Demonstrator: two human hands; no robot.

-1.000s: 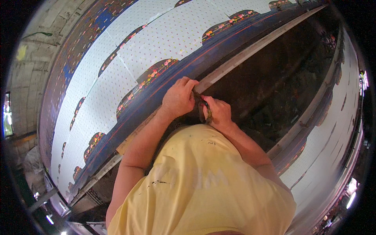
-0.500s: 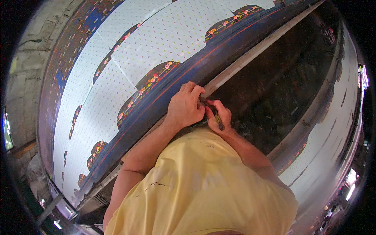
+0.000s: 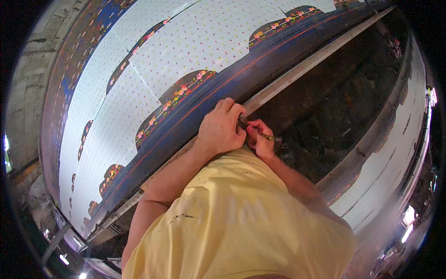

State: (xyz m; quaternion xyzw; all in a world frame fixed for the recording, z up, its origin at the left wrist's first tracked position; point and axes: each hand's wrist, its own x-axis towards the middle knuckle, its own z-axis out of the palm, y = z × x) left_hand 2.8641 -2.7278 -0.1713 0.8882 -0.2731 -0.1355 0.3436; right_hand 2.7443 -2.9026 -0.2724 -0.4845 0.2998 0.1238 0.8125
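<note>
Both hands meet in front of my body, beside the near edge of a long table. My left hand (image 3: 222, 126) is closed, its fingers curled round a small dark object (image 3: 242, 122) whose kind I cannot make out. Close to its right, my right hand (image 3: 263, 145) pinches a slim stick-like tool (image 3: 269, 137) with a mottled yellow and dark handle. One end of the tool pokes out to the right. Its other end points at the dark object and is hidden by fingers. On the table lies white dotted cloth (image 3: 186, 51) with dark scalloped floral borders (image 3: 183, 88).
A pale rail (image 3: 320, 58) runs along the table's dark blue edge (image 3: 260, 67). Right of me is a dark aisle floor (image 3: 320, 111). Beyond it stands a second long table with white cloth (image 3: 390, 167). A concrete wall (image 3: 28, 88) rises at far left.
The tool in my right hand has swung from pointing down toward me to pointing out rightward. My left hand keeps its hold. The view has shifted slightly.
</note>
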